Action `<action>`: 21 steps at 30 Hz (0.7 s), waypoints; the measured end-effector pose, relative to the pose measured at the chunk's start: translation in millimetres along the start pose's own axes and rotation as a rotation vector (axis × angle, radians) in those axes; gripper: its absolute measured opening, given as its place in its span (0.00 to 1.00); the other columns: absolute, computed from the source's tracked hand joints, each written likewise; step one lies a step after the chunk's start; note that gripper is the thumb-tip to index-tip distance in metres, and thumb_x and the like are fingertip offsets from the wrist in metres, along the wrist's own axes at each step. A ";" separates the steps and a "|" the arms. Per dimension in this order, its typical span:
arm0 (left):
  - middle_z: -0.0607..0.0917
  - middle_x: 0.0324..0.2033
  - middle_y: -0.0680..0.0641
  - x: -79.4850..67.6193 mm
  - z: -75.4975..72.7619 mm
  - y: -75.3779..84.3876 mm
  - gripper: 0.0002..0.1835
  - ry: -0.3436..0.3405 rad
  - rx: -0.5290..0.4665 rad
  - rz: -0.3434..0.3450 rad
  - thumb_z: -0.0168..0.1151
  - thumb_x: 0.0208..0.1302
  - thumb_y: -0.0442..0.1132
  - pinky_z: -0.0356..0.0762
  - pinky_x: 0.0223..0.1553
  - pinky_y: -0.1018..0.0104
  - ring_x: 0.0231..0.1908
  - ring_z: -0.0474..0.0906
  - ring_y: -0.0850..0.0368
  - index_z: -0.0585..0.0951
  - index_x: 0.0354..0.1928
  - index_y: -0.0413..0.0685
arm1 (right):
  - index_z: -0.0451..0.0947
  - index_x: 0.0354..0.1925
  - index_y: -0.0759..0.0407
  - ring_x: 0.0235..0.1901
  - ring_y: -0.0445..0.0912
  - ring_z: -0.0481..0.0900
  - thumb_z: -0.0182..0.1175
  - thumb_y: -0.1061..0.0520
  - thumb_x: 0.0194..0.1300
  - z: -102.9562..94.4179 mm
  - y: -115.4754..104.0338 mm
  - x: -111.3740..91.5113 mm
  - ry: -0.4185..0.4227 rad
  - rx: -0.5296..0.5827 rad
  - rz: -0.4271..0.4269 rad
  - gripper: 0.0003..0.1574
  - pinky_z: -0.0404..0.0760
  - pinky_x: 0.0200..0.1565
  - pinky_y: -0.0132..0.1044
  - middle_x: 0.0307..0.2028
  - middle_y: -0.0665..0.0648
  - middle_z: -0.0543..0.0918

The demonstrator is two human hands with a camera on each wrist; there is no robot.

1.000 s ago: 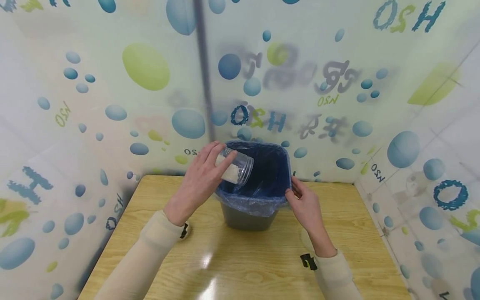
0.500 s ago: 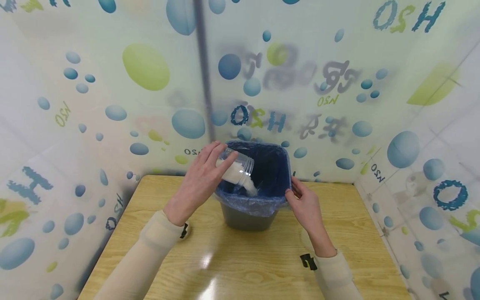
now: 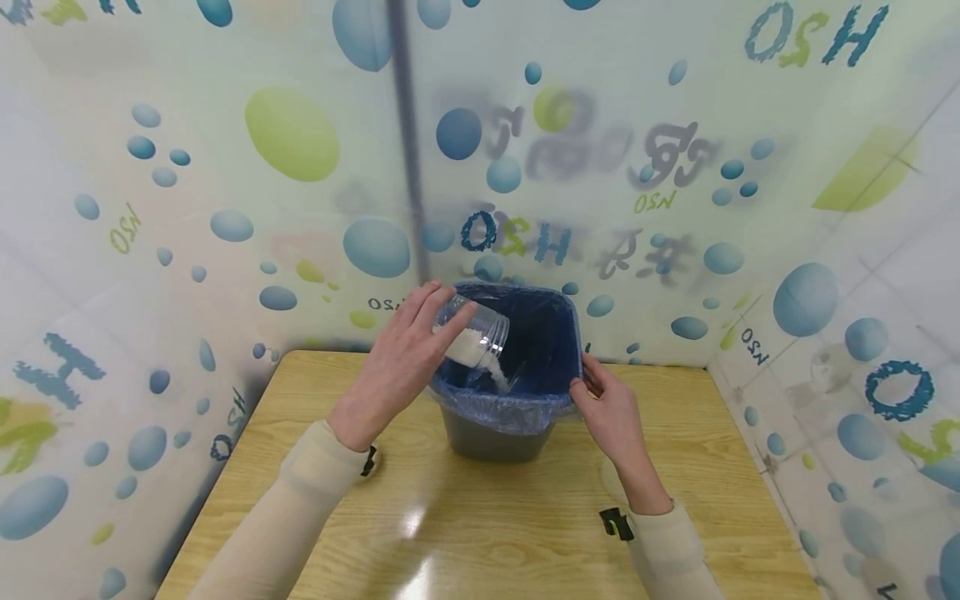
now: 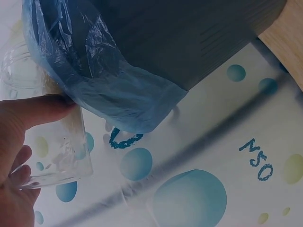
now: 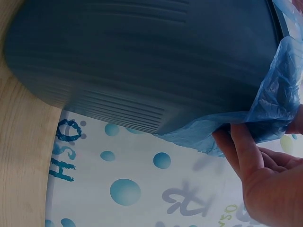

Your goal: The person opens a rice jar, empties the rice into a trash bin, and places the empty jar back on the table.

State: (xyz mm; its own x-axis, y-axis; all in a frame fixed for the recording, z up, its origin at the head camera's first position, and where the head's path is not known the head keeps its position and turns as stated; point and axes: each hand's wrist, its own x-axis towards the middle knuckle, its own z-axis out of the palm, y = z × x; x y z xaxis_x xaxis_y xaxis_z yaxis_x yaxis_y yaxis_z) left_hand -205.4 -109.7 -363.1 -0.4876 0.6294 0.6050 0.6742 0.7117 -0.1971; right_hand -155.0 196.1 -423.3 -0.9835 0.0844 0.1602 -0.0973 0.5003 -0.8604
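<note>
My left hand (image 3: 397,358) grips a clear jar (image 3: 489,325) from behind, tipped mouth-down over a grey trash bin (image 3: 498,439). Loose white powder or fine grains (image 3: 465,347) lie along the jar's lower side, and a thin white stream (image 3: 497,377) falls from its mouth into the bin. A blue plastic bag (image 3: 502,414) lines the bin and folds over its rim. At the bin's right side my right hand (image 3: 613,408) pinches the bagged rim, thumb on top. In the right wrist view its fingers (image 5: 246,146) reach under the bag's fold. The bin's bottom inside is hidden.
The bin stands upright on a wooden table (image 3: 420,533), close to a wall sheet (image 3: 315,208) printed with blue and green bubbles. Similar sheets flank the table left and right. Black clips or straps (image 3: 617,524) sit near both wrists.
A second ago nothing was visibly falling from the jar. White grains then came out in a thick flow, which is thinner now, and less is left inside. Both hands have kept their places.
</note>
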 end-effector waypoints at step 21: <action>0.71 0.67 0.36 -1.4 -1.4 -0.6 0.46 0.020 0.048 0.018 0.76 0.55 0.30 0.65 0.71 0.49 0.71 0.63 0.39 0.66 0.77 0.44 | 0.69 0.74 0.64 0.60 0.58 0.82 0.57 0.55 0.75 1.7 1.7 1.0 0.008 -0.022 -0.006 0.33 0.81 0.57 0.54 0.64 0.67 0.79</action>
State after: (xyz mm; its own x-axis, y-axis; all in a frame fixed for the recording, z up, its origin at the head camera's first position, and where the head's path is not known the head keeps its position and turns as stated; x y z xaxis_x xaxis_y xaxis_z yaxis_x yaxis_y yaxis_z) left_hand -204.3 -111.4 -362.7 -0.4639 0.6361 0.6165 0.6552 0.7148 -0.2445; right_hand -156.4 195.6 -425.4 -0.9817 0.0879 0.1689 -0.0995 0.5195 -0.8487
